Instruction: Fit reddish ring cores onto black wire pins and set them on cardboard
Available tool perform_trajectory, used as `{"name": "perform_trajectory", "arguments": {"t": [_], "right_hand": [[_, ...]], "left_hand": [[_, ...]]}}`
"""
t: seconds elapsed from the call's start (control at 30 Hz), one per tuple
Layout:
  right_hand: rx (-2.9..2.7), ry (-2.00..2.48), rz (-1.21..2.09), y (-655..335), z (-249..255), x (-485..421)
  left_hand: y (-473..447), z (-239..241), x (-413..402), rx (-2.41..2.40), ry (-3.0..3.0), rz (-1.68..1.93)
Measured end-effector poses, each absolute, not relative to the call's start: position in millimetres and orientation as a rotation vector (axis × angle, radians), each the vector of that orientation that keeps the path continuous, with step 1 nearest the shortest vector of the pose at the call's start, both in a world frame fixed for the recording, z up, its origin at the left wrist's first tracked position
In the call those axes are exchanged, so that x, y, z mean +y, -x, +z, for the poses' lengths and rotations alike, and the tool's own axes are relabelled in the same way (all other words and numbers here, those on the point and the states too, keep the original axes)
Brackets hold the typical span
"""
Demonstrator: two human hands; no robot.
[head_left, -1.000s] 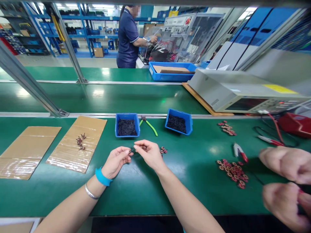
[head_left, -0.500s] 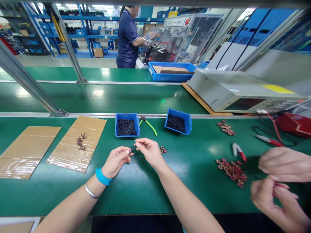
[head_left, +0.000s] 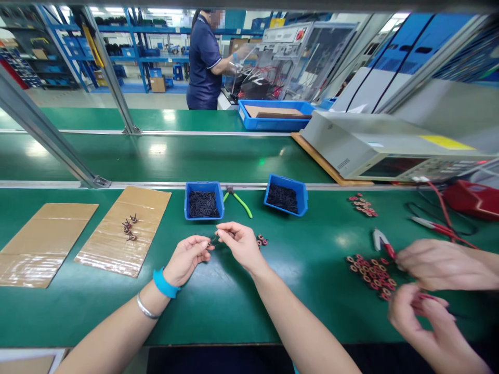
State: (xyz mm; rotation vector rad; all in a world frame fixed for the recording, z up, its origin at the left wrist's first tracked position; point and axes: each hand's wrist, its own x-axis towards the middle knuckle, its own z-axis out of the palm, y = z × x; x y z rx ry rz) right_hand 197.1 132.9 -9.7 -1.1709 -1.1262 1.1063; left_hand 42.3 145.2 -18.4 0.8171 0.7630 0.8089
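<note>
My left hand and my right hand meet above the green bench, fingertips pinched together on a small dark coil part held between them. A blue wristband and a metal bangle ring my left wrist. Just right of my right hand lie a few small red ring coils. Two blue bins of black pieces stand behind my hands, the left bin and the right bin, with green-handled pliers between them.
Two cardboard sheets lie at the left, one bearing several finished coils. A co-worker's hands work at the right beside a pile of red rings and red-handled snips. A grey test instrument sits behind.
My hands have stayed almost still on the small part. The co-worker's hands at the right have moved left toward the pile of red rings.
</note>
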Motion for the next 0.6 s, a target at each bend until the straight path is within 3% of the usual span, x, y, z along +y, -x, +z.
{"name": "perform_trajectory", "arguments": {"t": [0.5,0.6], "right_hand": [[-1.283,1.242,0.925,-190,-8,125],[-1.153,1.201,1.048,-192,-3,124]], "left_hand": [[-43,-17,146,0.742,-0.785,0.838],[-42,-18,146,0.731,-0.757,0.837]]}}
